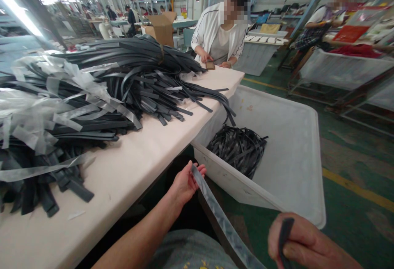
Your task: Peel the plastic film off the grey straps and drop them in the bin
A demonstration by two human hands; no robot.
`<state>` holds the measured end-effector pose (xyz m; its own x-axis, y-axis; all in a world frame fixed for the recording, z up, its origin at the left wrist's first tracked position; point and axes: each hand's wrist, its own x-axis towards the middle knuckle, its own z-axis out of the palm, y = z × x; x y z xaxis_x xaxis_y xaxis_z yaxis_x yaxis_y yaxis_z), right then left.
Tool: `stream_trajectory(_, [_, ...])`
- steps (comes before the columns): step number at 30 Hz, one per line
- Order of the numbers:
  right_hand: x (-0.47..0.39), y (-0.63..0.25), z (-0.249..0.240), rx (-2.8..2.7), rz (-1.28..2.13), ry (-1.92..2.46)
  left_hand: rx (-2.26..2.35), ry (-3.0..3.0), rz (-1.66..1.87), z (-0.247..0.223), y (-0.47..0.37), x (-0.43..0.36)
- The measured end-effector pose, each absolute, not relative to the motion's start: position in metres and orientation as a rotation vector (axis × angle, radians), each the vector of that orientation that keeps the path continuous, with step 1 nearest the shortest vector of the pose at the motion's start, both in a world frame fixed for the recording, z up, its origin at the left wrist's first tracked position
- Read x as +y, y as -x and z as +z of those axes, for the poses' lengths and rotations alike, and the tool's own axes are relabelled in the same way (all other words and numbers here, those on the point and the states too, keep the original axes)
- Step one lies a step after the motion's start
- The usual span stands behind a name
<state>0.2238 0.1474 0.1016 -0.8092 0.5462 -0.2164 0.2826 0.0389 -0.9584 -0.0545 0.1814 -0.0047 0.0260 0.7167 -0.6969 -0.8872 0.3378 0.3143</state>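
My left hand pinches the far end of a dark strap with a clear film strip on it, just below the table edge. The strap runs down toward my lap. At the bottom right, my right hand is closed around another dark strap end. A large heap of black straps, many with clear film, covers the white table to my left.
A white bin stands on the floor to my right, holding a bundle of black straps. A person in a white jacket works at the table's far end. Another person sits at the back right by a covered table.
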Motion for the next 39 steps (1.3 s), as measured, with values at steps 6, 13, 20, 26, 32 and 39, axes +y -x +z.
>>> stream_trajectory(6, [0.160,-0.241,0.062,-1.861,2.100,1.131,0.983,0.008,1.321,-0.015,0.046,0.195])
stream_trajectory(13, [0.224,-0.194,0.020,-1.539,1.695,0.990,0.879,-0.553,0.971,-0.032,0.032,0.146])
stream_trajectory(20, [0.254,-0.166,0.032,-1.266,1.771,0.634,0.888,-0.643,0.856,-0.021,0.033,0.132])
stream_trajectory(26, [0.256,-0.158,0.053,-1.289,1.609,0.655,0.928,-0.664,0.855,-0.006,0.033,0.130])
stream_trajectory(32, [0.250,-0.157,0.070,-1.321,1.369,0.599,0.950,-0.762,0.766,-0.023,0.039,0.129])
stream_trajectory(39, [0.236,-0.157,0.076,-1.382,1.294,0.605,0.935,-0.892,0.849,0.001,0.059,0.135])
